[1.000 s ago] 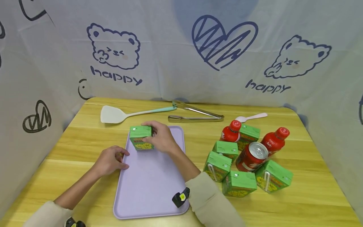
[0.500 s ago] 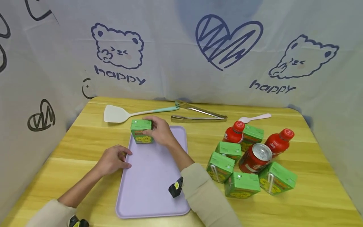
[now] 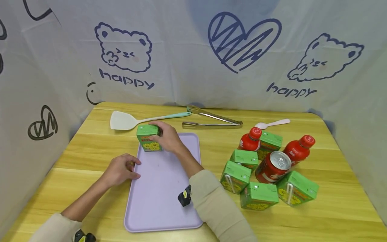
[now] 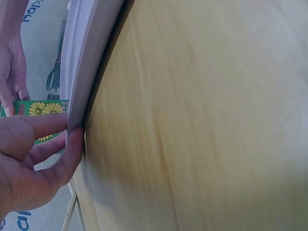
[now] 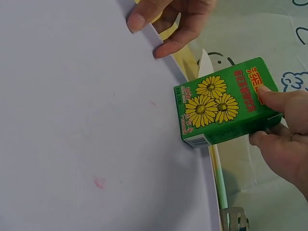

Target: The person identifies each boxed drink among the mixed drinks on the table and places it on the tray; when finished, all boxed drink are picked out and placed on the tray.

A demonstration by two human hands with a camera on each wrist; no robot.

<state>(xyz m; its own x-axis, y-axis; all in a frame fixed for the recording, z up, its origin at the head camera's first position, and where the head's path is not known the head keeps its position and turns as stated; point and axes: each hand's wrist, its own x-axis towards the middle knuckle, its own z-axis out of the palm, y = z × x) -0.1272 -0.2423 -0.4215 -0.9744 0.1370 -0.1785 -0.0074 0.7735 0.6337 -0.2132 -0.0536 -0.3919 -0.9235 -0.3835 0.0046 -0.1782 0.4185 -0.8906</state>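
Right hand (image 3: 169, 138) fingers grip the green flower-printed juice carton (image 3: 147, 137), setting it at the lilac plastic tray's (image 3: 163, 201) far-left corner. Left hand (image 3: 120, 169) pinches the tray edge. Release judged next.

- Bare left hand (image 3: 119, 170) and right hand (image 3: 167, 138), without gloves.
- Beige long sleeves (image 3: 216, 205), pushed up the forearms.
- Small black-and-yellow device (image 3: 184, 196) by the right sleeve, possibly a strapped-on camera.

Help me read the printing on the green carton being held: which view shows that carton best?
The right wrist view: the green carton fills it, daisies and lettering sharp. The head view shows it small, partly behind the right hand. The left wrist view catches only a strip.
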